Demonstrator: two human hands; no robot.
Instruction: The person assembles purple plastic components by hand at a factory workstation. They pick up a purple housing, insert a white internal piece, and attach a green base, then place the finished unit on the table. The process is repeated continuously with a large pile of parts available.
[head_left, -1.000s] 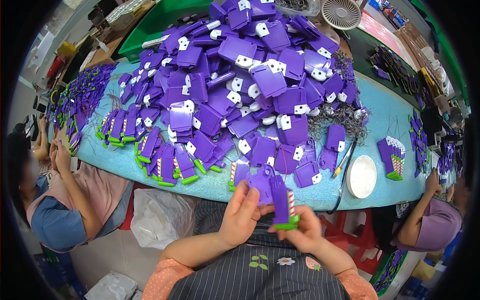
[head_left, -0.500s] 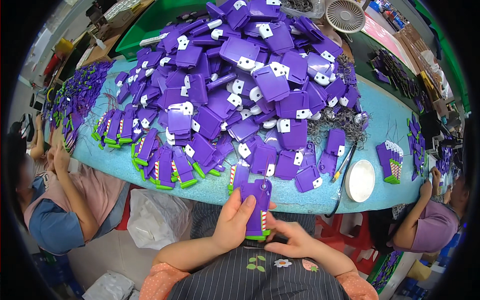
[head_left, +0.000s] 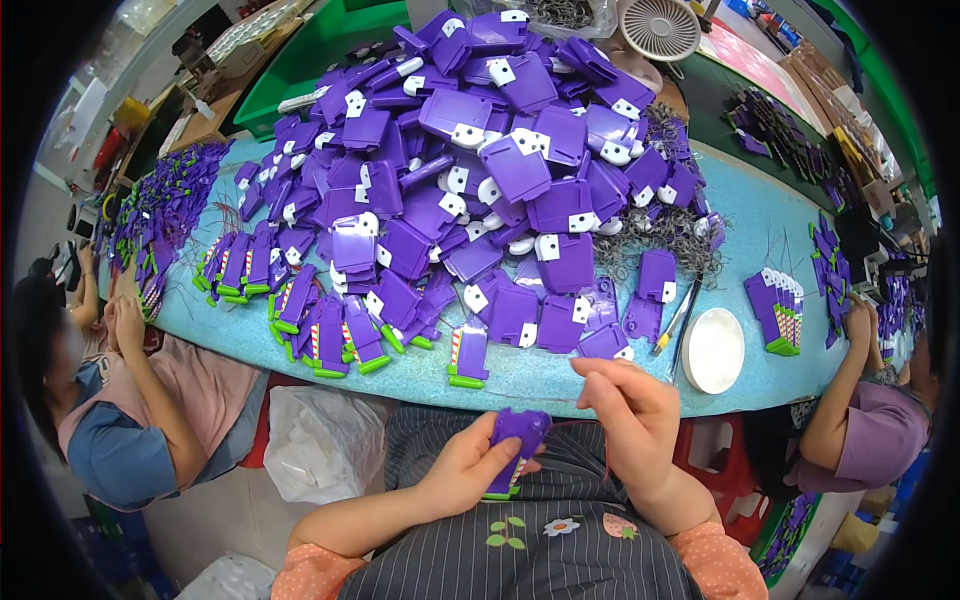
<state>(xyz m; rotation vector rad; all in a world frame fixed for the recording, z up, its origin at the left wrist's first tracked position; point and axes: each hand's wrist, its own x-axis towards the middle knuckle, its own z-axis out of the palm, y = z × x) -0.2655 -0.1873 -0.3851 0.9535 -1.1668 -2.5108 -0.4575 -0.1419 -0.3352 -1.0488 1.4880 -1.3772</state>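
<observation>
My left hand (head_left: 467, 462) is closed on a purple plastic part (head_left: 521, 428) with a green end and a red-and-white striped edge, held tilted above my lap. My right hand (head_left: 634, 415) is raised to its right, over the table's front edge, with thumb and index finger pinched together. A thin red line, like a wire, shows between the part and my right palm; whether my fingertips grip it is too small to tell. On the table beyond lies a similar purple part (head_left: 470, 352) with a green end and striped edge.
A tall heap of purple parts with white corners (head_left: 450, 210) covers the blue table (head_left: 600, 395). Green-ended parts (head_left: 325, 335) lie at left. On the right are a white bowl (head_left: 713, 350), a brush (head_left: 675, 320), a wire tangle (head_left: 690, 240) and a stack (head_left: 777, 310). Co-workers sit either side.
My right hand has risen from beside the part, up and to the right, and its fingers are now pinched. My left hand has lowered slightly and tilted the part.
</observation>
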